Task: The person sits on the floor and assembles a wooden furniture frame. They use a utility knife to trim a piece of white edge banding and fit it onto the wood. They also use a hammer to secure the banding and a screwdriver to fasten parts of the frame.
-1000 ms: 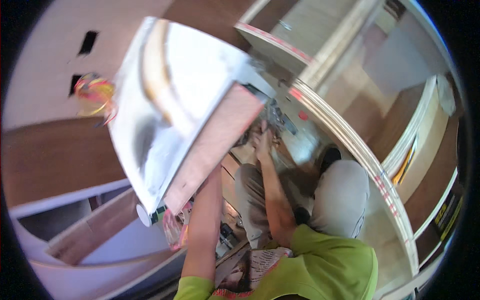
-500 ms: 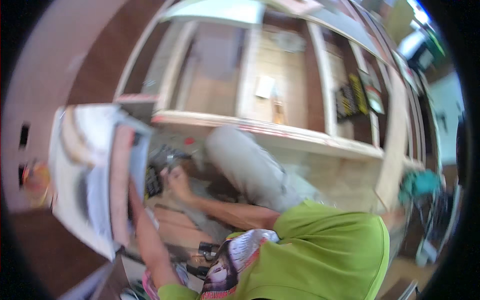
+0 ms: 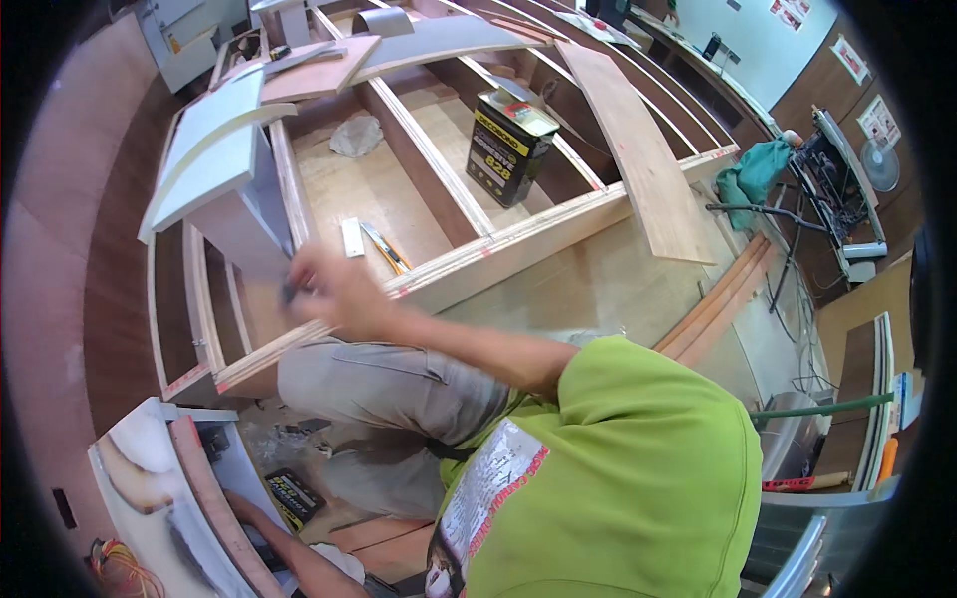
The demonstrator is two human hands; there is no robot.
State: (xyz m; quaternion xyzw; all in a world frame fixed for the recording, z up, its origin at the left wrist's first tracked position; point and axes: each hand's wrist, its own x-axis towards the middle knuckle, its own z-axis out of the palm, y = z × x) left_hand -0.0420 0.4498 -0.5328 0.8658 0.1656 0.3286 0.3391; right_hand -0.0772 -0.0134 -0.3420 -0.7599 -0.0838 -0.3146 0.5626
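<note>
My right hand (image 3: 344, 289) is raised over the front rail of a wooden frame (image 3: 449, 266), its fingers curled round a small dark thing (image 3: 289, 293) smeared by motion. Near it inside the frame lie a utility knife (image 3: 387, 249) and a small white block (image 3: 353, 237). Low on the left, my left arm reaches into a white box-like piece (image 3: 140, 448) edged with a curved pinkish wooden strip (image 3: 214, 503). Most of my left hand (image 3: 237, 506) is hidden behind that strip, so its fingers do not show.
A black-and-yellow adhesive can (image 3: 508, 149) stands in the frame. Another black-and-yellow container (image 3: 294, 498) is on the floor by my knees. A white cabinet with a curved edge (image 3: 214, 179) rests on the frame's left. A plank (image 3: 638, 149) slants across its right side, near a teal cloth (image 3: 755, 177).
My right hand has risen from the floor beside the white piece to above the frame's front rail. My left arm stays at the white piece. The view has swung, showing more of the room.
</note>
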